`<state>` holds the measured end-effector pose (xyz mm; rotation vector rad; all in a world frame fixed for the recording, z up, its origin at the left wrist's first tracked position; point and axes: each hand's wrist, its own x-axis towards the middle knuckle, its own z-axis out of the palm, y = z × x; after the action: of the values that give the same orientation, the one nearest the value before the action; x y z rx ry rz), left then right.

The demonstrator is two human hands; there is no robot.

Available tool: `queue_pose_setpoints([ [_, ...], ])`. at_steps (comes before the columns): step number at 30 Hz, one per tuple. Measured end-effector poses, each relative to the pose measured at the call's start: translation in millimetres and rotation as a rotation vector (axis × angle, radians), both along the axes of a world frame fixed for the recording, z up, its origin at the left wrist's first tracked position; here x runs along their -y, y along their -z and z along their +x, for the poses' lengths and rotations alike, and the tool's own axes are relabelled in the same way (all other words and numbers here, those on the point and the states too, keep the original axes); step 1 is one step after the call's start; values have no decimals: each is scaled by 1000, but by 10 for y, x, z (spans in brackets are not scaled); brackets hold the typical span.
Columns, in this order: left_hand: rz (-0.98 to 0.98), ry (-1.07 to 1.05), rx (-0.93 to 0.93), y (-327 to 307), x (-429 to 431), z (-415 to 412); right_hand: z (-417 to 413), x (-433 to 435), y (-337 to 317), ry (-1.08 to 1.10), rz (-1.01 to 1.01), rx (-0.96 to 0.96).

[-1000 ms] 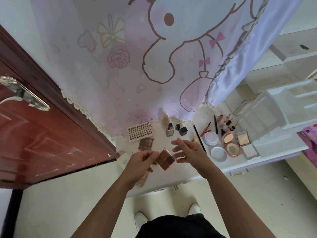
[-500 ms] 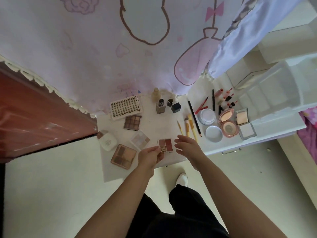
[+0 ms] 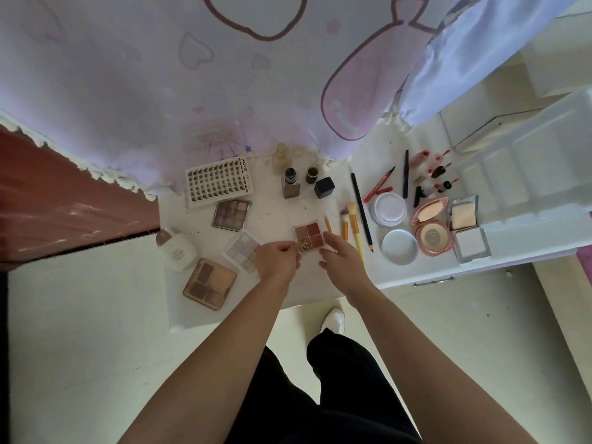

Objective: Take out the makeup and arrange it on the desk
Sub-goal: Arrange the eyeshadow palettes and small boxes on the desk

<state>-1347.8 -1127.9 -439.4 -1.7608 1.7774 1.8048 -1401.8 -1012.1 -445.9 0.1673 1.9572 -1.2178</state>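
The open palette (image 3: 309,237), holding three reddish pans and one gold, lies near the desk's (image 3: 272,216) front edge. The left hand (image 3: 278,259) pinches its left corner. The right hand (image 3: 344,262), fingers loosely straight, touches its right side.

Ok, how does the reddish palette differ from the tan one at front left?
The reddish palette is smaller, with red-brown pans; the tan palette is larger, brown and beige. The left hand pinches the reddish one; the tan one lies untouched. Both lie open, pans up.
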Motion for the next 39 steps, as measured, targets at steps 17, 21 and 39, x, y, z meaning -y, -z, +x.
queue_pose_setpoints([
  [17,-420,62,73,-53,723,1285,733,942,250,-586,166,-774],
  [21,-333,-62,20,-25,846,1369,808,1009,248,-511,178,-820],
  [39,163,13,-215,-444,797,1118,671,569,-243,-363,129,-664],
])
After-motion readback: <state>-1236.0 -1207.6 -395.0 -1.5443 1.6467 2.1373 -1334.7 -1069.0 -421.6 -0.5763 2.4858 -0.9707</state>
